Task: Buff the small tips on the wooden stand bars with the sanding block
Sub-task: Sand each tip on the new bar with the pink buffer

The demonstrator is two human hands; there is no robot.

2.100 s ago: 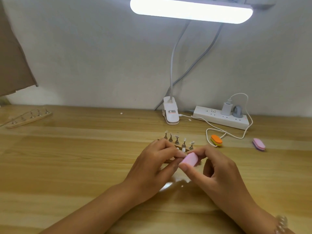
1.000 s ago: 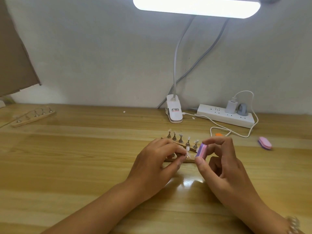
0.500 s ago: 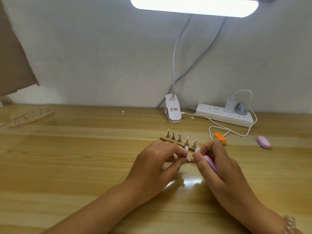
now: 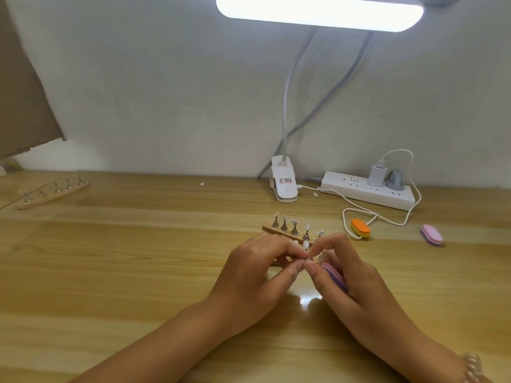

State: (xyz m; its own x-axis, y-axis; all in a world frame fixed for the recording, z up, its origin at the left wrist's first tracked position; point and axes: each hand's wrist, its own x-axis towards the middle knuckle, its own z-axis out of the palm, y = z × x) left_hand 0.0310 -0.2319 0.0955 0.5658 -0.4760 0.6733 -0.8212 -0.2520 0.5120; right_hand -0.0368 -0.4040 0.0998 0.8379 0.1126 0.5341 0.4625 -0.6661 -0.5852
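We see a lit lamp bar [image 4: 318, 13] overhead by the far wall, its white clip base [image 4: 284, 183] on the wooden worktop [image 4: 110, 272]. Right of it lies a power strip [image 4: 359, 193] carrying a white charger [image 4: 375, 175] and a grey plug [image 4: 396, 179]. Nearer, an orange block [image 4: 360, 228] and a pink block [image 4: 432, 235] lie apart. Brown cardboard [image 4: 19, 92] hangs far left.

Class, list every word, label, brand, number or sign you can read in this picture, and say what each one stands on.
Label on the white lamp clamp: black and red print, too small and blurred to read.
Power strip: no marking that can be read.
Nothing else in view shows legible text.
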